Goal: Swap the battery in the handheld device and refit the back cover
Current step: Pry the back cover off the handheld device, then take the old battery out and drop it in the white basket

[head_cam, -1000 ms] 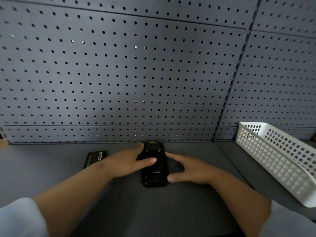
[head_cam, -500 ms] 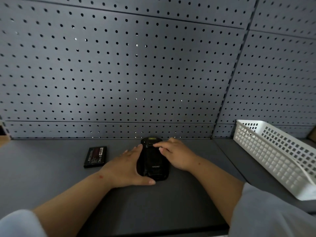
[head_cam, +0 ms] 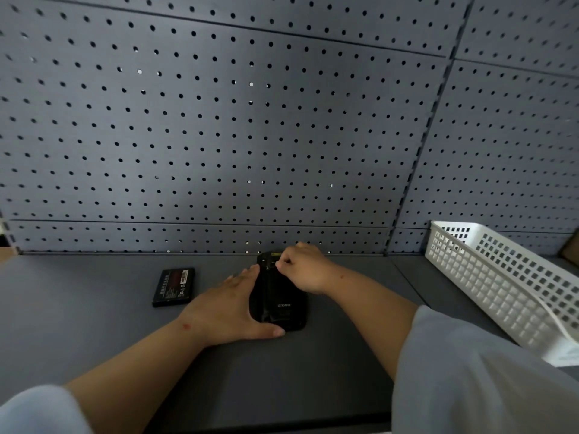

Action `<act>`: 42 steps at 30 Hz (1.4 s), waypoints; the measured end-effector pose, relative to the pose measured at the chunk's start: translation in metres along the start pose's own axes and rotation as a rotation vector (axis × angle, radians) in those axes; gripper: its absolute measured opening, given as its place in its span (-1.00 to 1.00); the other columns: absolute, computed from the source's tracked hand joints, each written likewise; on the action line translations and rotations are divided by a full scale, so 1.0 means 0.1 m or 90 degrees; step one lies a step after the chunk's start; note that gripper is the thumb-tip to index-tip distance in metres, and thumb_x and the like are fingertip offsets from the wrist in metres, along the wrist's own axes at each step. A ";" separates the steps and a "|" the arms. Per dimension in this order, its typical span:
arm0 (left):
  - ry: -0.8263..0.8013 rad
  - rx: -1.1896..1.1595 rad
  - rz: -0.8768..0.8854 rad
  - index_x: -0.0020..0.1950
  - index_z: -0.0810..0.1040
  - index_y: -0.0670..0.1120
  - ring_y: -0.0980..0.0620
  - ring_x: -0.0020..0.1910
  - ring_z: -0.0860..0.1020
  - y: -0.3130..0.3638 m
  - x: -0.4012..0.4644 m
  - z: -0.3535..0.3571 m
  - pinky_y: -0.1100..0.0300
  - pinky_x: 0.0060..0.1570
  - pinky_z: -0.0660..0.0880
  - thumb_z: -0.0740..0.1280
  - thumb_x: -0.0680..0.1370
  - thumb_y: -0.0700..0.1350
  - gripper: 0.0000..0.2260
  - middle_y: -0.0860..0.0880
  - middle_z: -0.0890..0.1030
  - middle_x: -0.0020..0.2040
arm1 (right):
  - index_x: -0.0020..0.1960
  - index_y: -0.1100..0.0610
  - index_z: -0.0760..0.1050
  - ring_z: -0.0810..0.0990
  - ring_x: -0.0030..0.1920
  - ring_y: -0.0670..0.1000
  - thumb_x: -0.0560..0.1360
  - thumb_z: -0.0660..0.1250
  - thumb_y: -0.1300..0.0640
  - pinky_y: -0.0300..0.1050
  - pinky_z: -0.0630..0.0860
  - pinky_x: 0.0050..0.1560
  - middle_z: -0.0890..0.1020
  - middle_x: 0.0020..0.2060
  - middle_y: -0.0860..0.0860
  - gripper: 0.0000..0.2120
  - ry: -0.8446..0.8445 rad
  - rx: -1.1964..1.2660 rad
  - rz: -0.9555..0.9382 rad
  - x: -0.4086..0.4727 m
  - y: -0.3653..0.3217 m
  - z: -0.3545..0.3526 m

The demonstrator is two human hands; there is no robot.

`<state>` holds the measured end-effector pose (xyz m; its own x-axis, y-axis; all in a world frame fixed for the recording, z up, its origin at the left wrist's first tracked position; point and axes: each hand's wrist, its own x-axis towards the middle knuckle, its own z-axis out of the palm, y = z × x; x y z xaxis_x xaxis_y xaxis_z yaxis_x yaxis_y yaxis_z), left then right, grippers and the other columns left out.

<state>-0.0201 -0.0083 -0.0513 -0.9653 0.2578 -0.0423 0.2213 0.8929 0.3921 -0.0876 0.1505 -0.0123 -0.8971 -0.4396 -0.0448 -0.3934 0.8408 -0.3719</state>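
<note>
Two hands on handheld device (head_cam: 278, 300), left hand (head_cam: 232, 306) flat, right hand (head_cam: 305, 270) curled

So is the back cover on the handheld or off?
On: the handheld device lies face down showing an unbroken black back. Whether it is latched, cannot tell.

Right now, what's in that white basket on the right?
Nothing shows inside the basket; only its perforated walls are in view. A white strip lies at its near end. Its floor is hidden by the near wall.
</note>
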 end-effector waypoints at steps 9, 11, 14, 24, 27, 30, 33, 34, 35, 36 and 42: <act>0.009 0.009 -0.001 0.49 -0.19 0.02 0.08 0.50 0.01 -0.03 0.01 0.01 0.16 0.47 -0.01 0.03 -0.05 0.63 0.26 0.01 0.00 0.55 | -0.15 0.09 0.45 0.49 -0.10 -0.02 0.49 0.30 0.25 -0.18 0.42 -0.07 0.54 -0.18 0.02 -0.91 0.023 0.588 0.043 -0.09 0.11 -0.17; 0.002 0.018 -0.007 0.49 -0.21 0.02 0.06 0.51 0.00 -0.03 0.00 0.01 0.17 0.47 -0.02 0.02 -0.05 0.63 0.25 0.01 -0.02 0.55 | -0.12 0.14 0.48 0.54 -0.08 0.01 0.47 0.30 0.30 -0.16 0.49 -0.04 0.56 -0.17 0.05 -0.92 0.048 0.706 0.076 -0.15 0.26 -0.28; -0.012 0.017 -0.028 0.49 -0.23 0.04 0.02 0.51 -0.02 0.00 -0.03 -0.01 0.15 0.43 -0.01 0.04 -0.04 0.61 0.23 0.02 -0.04 0.55 | -0.12 0.15 0.52 0.56 -0.03 0.05 0.45 0.32 0.30 -0.13 0.51 -0.06 0.60 -0.12 0.07 -0.93 0.067 0.731 0.133 -0.28 0.60 -0.43; -0.023 0.015 -0.041 0.48 -0.23 0.05 0.00 0.51 -0.02 0.05 -0.07 -0.02 0.13 0.43 0.02 0.05 -0.03 0.60 0.22 0.00 -0.04 0.55 | -0.16 0.15 0.57 0.55 -0.02 0.06 0.43 0.36 0.29 -0.14 0.46 -0.07 0.62 -0.14 0.07 -0.93 0.090 0.539 0.263 -0.62 1.34 -0.45; -0.023 0.016 -0.046 0.48 -0.23 0.05 -0.01 0.51 -0.03 0.05 -0.07 -0.03 0.13 0.43 0.02 0.16 0.10 0.54 0.14 0.00 -0.04 0.55 | -0.15 0.18 0.58 0.56 -0.08 0.05 0.41 0.38 0.28 -0.18 0.47 -0.12 0.62 -0.19 0.07 -0.96 0.119 0.498 0.270 -0.67 1.37 -0.44; -0.029 0.022 -0.041 0.48 -0.24 0.05 0.01 0.51 -0.03 0.05 -0.08 -0.03 0.15 0.43 0.01 0.06 0.00 0.59 0.19 0.00 -0.05 0.55 | -0.05 0.26 0.58 0.54 -0.19 -0.04 0.42 0.39 0.27 -0.26 0.40 -0.24 0.60 -0.23 0.05 -0.87 0.138 0.446 0.263 -0.68 1.34 -0.43; -0.025 0.022 -0.037 0.48 -0.23 0.04 0.01 0.51 -0.03 0.06 -0.08 -0.04 0.17 0.42 0.00 0.07 0.01 0.59 0.19 -0.01 -0.04 0.55 | -0.01 0.28 0.58 0.54 -0.18 -0.02 0.42 0.39 0.26 -0.27 0.40 -0.23 0.62 -0.17 0.13 -0.84 0.150 0.416 0.265 -0.66 1.34 -0.41; -0.028 0.020 -0.037 0.48 -0.23 0.04 0.01 0.51 -0.02 0.06 -0.09 -0.04 0.17 0.42 0.00 0.02 -0.03 0.61 0.22 -0.01 -0.04 0.55 | -0.01 0.28 0.58 0.54 -0.15 0.01 0.41 0.40 0.26 -0.28 0.41 -0.21 0.62 -0.13 0.16 -0.83 0.155 0.408 0.268 -0.66 1.34 -0.40; -0.032 0.019 -0.037 0.48 -0.24 0.04 0.01 0.51 -0.03 0.06 -0.09 -0.04 0.16 0.42 0.00 -0.01 -0.07 0.62 0.24 -0.01 -0.04 0.55 | 0.00 0.28 0.58 0.53 -0.13 0.02 0.41 0.40 0.25 -0.29 0.40 -0.20 0.61 -0.10 0.17 -0.82 0.159 0.396 0.270 -0.66 1.35 -0.39; -0.033 0.017 -0.039 0.48 -0.24 0.05 0.01 0.51 -0.03 0.06 -0.09 -0.04 0.16 0.42 0.00 -0.02 -0.08 0.62 0.25 0.00 -0.04 0.55 | 0.01 0.27 0.58 0.53 -0.13 0.01 0.41 0.40 0.25 -0.31 0.39 -0.20 0.62 -0.08 0.18 -0.81 0.161 0.379 0.271 -0.66 1.35 -0.39; -0.026 0.021 -0.037 0.48 -0.24 0.04 0.01 0.51 -0.03 0.06 -0.08 -0.04 0.15 0.43 -0.01 -0.05 -0.10 0.63 0.27 0.01 -0.04 0.55 | 0.11 0.19 0.55 0.55 0.05 0.04 0.42 0.40 0.10 -0.16 0.42 0.08 0.62 0.11 0.13 -0.70 0.180 0.241 0.258 -0.68 1.18 -0.39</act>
<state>-0.0118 -0.0065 -0.0451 -0.9701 0.2203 -0.1021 0.1708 0.9180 0.3580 -0.0809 0.2920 -0.0168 -0.9991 0.0356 -0.0231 0.0418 0.7304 -0.6818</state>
